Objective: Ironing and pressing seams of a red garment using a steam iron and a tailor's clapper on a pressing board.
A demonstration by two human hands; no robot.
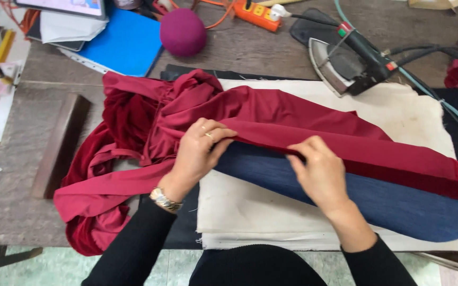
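A worn wooden table (pixel 22 206) is carrying a cream cloth (pixel 250 212); a blue folder (pixel 128 45) is lying at eleven o'clock. Left hand (pixel 200 153) and right hand (pixel 319 172) are both pinching the red garment (pixel 292 119) at centre, draped over a blue pad (pixel 398 204).

I'm looking down at a worn grey-brown wooden worktable (pixel 27 212), evenly lit with soft shadows. Pale green tiled floor (pixel 43 270) shows at six o'clock. At eleven o'clock lies a flat blue folder (pixel 125 45); at twelve, an orange power strip (pixel 258 15).
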